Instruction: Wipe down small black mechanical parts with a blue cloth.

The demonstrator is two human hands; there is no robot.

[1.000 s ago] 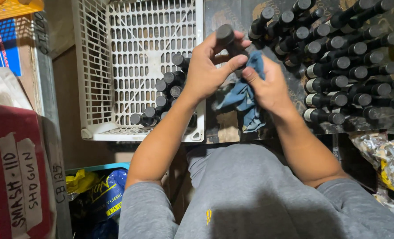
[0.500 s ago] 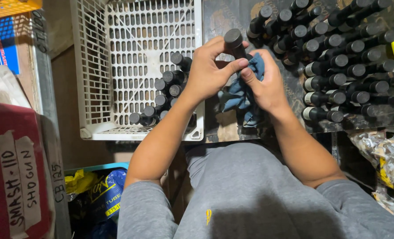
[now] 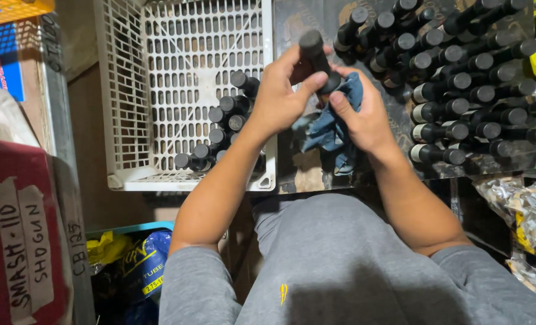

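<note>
Wiping step, I reckon. Left hand (image 3: 280, 99) fingers wrapped round black part (image 3: 316, 57), held above white crate (image 3: 129, 90). Right hand (image 3: 364, 117) fingers pinch blue rag (image 3: 334, 123) against it. Next I'd need careful rotating, firm grip.

Red box (image 3: 15, 204) (white taped label (image 3: 24, 247)) lower left

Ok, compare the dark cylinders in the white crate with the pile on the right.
The cylinders in the white crate are few, clustered in one corner; the pile on the right is far larger and spreads wide. The crate's stand mostly end-up; the pile's lie on their sides. Both look like the same dark, capped pieces.
</note>
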